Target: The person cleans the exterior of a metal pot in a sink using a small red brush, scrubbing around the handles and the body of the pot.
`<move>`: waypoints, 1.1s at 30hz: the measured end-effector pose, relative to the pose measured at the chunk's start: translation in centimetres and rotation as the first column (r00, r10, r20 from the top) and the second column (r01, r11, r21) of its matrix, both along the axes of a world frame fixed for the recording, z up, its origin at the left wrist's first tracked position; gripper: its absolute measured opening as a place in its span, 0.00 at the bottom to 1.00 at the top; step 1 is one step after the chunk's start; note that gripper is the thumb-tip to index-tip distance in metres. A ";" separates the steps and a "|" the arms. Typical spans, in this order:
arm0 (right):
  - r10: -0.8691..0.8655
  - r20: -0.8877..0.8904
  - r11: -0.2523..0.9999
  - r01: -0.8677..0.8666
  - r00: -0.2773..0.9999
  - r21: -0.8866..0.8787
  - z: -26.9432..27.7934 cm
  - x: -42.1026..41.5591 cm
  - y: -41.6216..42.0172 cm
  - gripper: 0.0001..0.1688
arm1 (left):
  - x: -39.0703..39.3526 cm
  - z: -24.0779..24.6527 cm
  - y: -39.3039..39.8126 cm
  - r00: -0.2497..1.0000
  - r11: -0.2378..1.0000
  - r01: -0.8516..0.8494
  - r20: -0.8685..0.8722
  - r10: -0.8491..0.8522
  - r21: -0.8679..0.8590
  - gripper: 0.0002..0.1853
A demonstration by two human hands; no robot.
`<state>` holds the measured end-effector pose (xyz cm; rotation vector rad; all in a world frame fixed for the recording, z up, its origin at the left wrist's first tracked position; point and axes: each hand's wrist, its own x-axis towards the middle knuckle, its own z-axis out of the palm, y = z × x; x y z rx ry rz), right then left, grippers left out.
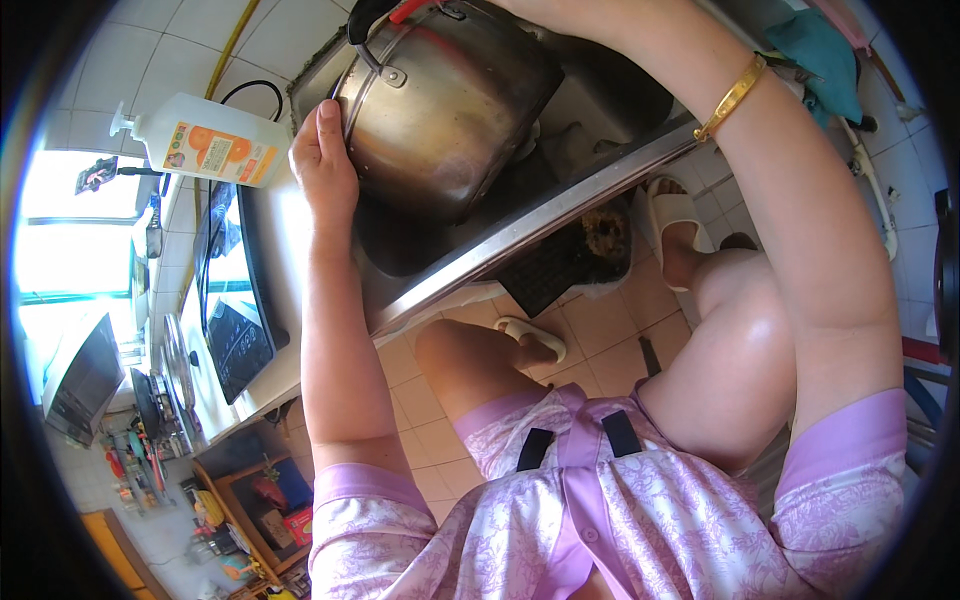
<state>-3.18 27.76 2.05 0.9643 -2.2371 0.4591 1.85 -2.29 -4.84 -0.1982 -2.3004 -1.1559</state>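
A large stainless-steel pot (450,112) lies tipped on its side in the metal sink (525,225), its wall stained and dull. My left hand (326,154) holds the pot by its rim, thumb up along the edge. Near that hand, a black loop handle (365,30) is riveted to the pot, with a red part (409,9) beside it. My right forearm, wearing a gold bangle (731,97), reaches over the sink to the top edge. The right hand itself is out of view, and so is the inside of the pot.
A pump bottle with an orange label (217,142) stands left of the sink. Beyond it is a black induction cooktop (240,345) on the counter. A teal cloth (817,64) hangs at the right. Below the sink, a black crate (544,274) sits on the tiled floor.
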 end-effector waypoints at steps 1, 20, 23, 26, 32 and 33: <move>-0.013 -0.063 0.999 0.015 0.998 0.034 0.0 -0.2 0.0 0.12 | -0.1 0.0 0.0 1.000 1.000 0.000 -0.009 0.000 -0.027 0.26; 0.101 -0.133 0.990 -0.086 0.986 0.115 -0.8 0.9 -3.6 0.12 | 0.6 0.0 -0.1 1.000 0.996 -0.018 0.005 0.018 -0.089 0.29; 0.050 -0.207 0.997 -0.038 0.977 0.061 -0.7 0.5 -3.1 0.12 | 0.6 0.5 0.4 1.000 0.996 -0.013 0.002 0.013 -0.087 0.29; 0.123 -0.169 0.990 -0.109 0.978 0.095 -1.4 0.7 -4.1 0.12 | 0.7 0.3 0.5 1.000 0.997 -0.022 -0.018 0.020 -0.073 0.28; 0.017 -0.325 0.999 0.000 0.945 0.052 -1.2 -0.1 -1.8 0.12 | 0.2 1.3 1.4 1.000 0.994 0.008 -0.015 -0.010 -0.107 0.30; 0.030 -0.337 0.998 -0.007 0.941 0.070 -1.6 0.0 -2.5 0.12 | 0.5 1.1 1.2 1.000 0.995 -0.001 -0.016 -0.001 -0.099 0.30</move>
